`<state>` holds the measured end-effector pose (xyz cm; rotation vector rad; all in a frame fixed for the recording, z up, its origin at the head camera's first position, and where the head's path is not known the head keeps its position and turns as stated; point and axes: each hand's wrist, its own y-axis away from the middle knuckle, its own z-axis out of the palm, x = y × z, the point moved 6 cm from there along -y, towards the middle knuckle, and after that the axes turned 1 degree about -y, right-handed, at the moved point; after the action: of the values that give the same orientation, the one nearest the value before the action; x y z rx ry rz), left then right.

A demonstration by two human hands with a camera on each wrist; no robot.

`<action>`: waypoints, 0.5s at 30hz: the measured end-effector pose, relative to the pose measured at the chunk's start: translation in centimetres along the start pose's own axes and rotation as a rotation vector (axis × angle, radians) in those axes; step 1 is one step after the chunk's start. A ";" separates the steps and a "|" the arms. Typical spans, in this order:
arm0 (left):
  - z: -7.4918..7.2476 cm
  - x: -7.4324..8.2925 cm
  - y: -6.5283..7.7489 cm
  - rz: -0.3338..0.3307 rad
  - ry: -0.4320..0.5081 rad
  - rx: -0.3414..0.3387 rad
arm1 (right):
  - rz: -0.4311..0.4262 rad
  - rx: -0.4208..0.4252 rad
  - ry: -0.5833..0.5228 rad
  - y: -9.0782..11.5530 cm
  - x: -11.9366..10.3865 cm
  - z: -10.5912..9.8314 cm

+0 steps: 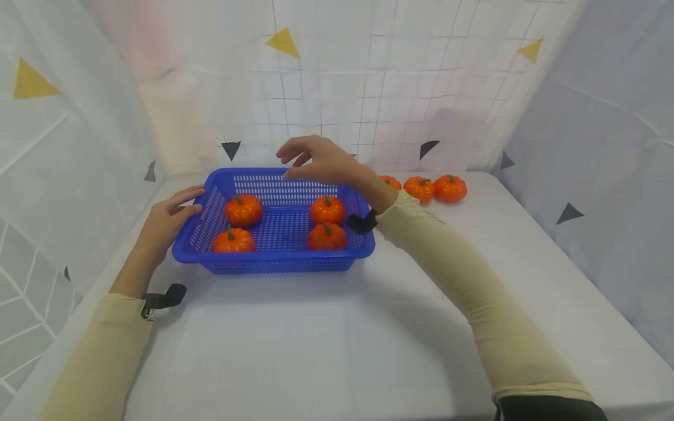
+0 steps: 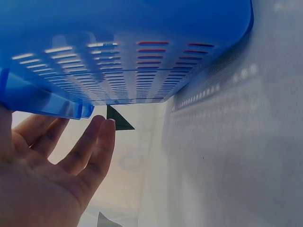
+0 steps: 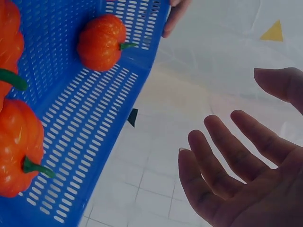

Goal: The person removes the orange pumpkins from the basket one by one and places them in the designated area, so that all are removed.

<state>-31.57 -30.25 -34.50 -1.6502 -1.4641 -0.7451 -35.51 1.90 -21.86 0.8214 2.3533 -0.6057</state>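
A blue perforated plastic basket (image 1: 279, 256) stands on the white table. Two small orange pumpkins (image 1: 244, 210) lie at its left side, and two more pumpkins (image 1: 327, 209) at its right. My left hand (image 1: 167, 219) rests against the left rim, thumb and fingertips reaching over it; in the left wrist view some fingers of that hand (image 2: 52, 175) extend loosely outside the basket wall. Above the back rim hovers my right hand (image 1: 321, 161), fingers loosely bent. The right wrist view shows this hand (image 3: 251, 175) holding nothing, apart from the basket.
More orange pumpkins (image 1: 450, 189) sit on the table at the back right, partly hidden behind the right forearm. White and grey sheets (image 1: 337, 88) with yellow and dark triangles hang behind and beside the table (image 1: 295, 345).
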 end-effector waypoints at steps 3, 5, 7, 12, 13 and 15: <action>-0.1 0.1 0.0 0.004 0.005 0.001 | -0.002 -0.023 0.009 -0.6 -0.3 0.9; -0.1 0.0 0.0 0.008 0.008 0.000 | 0.006 -0.036 0.014 -0.9 -0.4 1.5; 0.0 0.0 0.0 0.012 0.006 0.000 | 0.017 -0.051 0.015 -1.3 -0.5 2.1; 0.0 -0.1 0.2 0.005 0.001 0.005 | 0.042 -0.090 0.012 -2.3 -0.5 3.8; 0.0 -0.1 0.2 0.003 0.004 0.004 | 0.049 -0.098 0.011 -2.5 -0.5 4.0; 0.1 0.0 0.1 0.001 0.007 -0.001 | 0.053 -0.111 0.019 -2.8 -0.5 4.5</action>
<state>-31.43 -30.14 -34.55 -1.6482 -1.4581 -0.7504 -35.45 -2.86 -24.22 0.8396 2.3514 -0.4426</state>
